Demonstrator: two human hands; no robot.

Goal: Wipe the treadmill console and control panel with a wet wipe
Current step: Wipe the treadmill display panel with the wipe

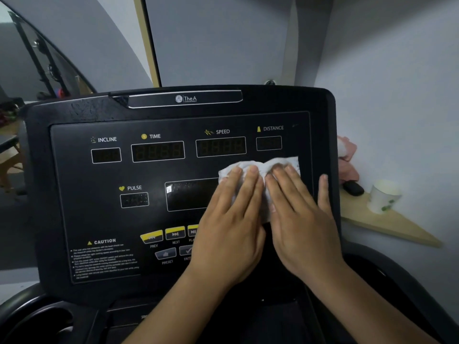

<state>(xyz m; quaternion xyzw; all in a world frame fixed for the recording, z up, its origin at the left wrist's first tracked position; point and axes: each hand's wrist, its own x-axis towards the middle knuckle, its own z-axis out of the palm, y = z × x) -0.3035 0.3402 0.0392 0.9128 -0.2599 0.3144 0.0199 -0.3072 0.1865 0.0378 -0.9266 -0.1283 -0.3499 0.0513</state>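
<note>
Head view: crumpled white wet wipe (258, 167) lies below the SPEED display (220, 146). My left hand (229, 227) and right hand (300, 219) press it, fingers flat, spread. Limp, light, likely bunches; pin at the middle.

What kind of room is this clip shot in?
Probably a small gym or home workout corner: a treadmill console fills the view, exercise gear shows dimly at far left, and a paper cup sits on a wooden shelf.

The console (82, 115) top bar reads "The A". Its control panel (74, 194) is labelled INCLINE, TIME, SPEED, DISTANCE and PULSE. Lower down stand CAUTION, PREV, NEXT and PRESET.
</note>
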